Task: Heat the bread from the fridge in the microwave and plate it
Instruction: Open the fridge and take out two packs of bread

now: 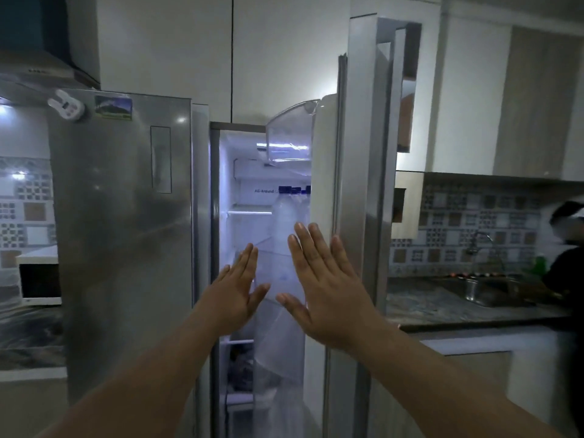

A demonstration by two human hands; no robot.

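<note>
A steel side-by-side fridge (126, 216) stands in front of me. Its right door (354, 191) is swung partly open and the lit inside shows through the gap. My left hand (235, 290) and my right hand (322, 279) are both raised flat before the opening, fingers straight, holding nothing. Clear water bottles (286, 222) with blue caps stand in the door shelf behind my hands. No bread shows in the visible part of the fridge. A white microwave (39, 284) sits on the counter at the far left.
To the right runs a dark stone counter (442, 308) with a steel sink (486, 290) and tap. A person in dark clothes (565, 267) stands at the right edge. A range hood (38, 71) hangs at the upper left, and cabinets are overhead.
</note>
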